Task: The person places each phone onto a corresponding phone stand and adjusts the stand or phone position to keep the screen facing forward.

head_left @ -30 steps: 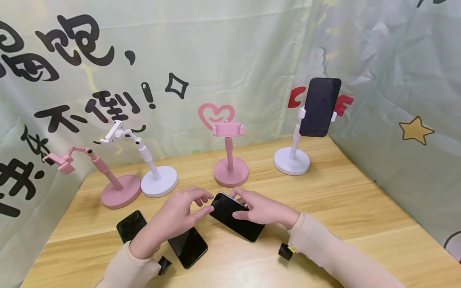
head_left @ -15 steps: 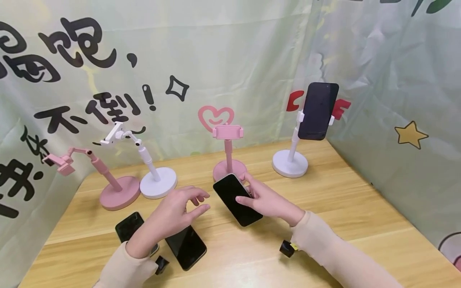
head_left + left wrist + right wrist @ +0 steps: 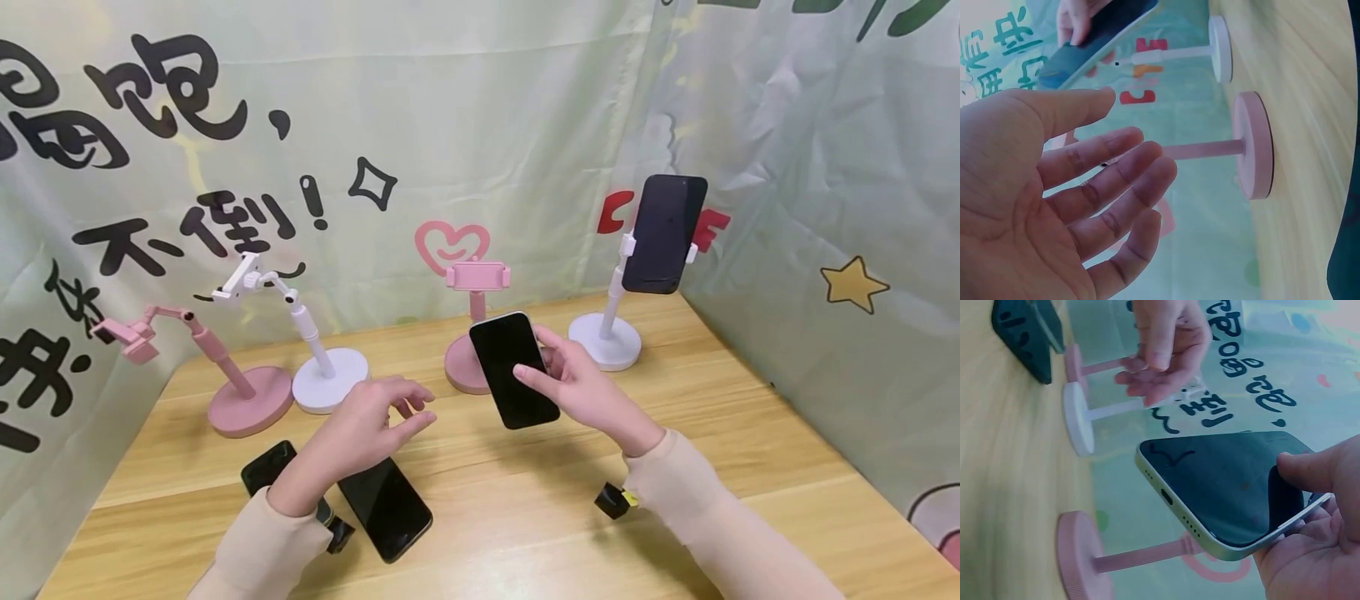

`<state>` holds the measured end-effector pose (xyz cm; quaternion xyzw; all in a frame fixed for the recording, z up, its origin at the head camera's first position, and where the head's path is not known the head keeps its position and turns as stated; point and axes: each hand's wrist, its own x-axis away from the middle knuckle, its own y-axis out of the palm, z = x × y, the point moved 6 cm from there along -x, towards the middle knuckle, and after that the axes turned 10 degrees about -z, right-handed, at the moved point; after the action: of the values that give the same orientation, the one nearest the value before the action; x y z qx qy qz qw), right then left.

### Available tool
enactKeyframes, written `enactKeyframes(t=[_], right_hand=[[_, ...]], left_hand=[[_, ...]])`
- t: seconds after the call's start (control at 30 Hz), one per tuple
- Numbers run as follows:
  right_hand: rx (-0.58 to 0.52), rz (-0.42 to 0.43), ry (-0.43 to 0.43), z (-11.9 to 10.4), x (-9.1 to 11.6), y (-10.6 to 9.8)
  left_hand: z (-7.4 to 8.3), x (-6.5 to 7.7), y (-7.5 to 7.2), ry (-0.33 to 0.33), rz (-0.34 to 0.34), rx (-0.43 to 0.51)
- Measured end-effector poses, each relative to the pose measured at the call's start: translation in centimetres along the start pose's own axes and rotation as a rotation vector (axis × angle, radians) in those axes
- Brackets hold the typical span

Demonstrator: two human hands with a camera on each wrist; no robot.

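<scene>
My right hand [image 3: 581, 379] holds a smartphone [image 3: 510, 367] by its right side, thumb on the dark screen and fingers behind it. The phone is raised and tilted, overlapping the middle pink phone stand [image 3: 477, 277] in the head view. Its charging-port end [image 3: 1169, 497] faces the right wrist camera. My left hand [image 3: 360, 437] hovers with loosely bent fingers and nothing in them, as its open palm [image 3: 1022, 187] in the left wrist view confirms. Beneath that arm, two more phones lie on the table: a black one [image 3: 386, 508] and a partly hidden one [image 3: 266, 467].
A pink stand [image 3: 247, 402] and a white stand [image 3: 330, 379] stand at the left with folded arms. At the right back, a white stand [image 3: 606, 340] bears a phone [image 3: 665, 233] upright. A printed cloth [image 3: 525, 125] hangs behind the wooden table [image 3: 712, 442].
The right hand has lifted the phone off the table, turning it more upright and moving it up and right. The left hand has let go of the phone's edge and stays nearly in place.
</scene>
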<state>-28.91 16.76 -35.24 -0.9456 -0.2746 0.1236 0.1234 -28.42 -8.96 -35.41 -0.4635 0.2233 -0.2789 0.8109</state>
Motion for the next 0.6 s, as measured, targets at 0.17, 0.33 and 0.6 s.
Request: enactKeyframes(t=[0.17, 0.33, 0.6], right_hand=[[-0.021, 0.075, -0.019, -1.1, -0.1, -0.9], [-0.028, 0.097, -0.027, -1.6, -0.3, -1.2], [-0.049, 0.168, -0.073, -2.5, -0.4, -2.0]], left_hand=[[-0.3, -1.3, 0.3, -0.035, -0.048, 0.029], [-0.4, -2.3, 0.4, -0.047, -0.052, 0.034], [-0.3, -3.1, -0.2, -0.047, -0.024, 0.077]])
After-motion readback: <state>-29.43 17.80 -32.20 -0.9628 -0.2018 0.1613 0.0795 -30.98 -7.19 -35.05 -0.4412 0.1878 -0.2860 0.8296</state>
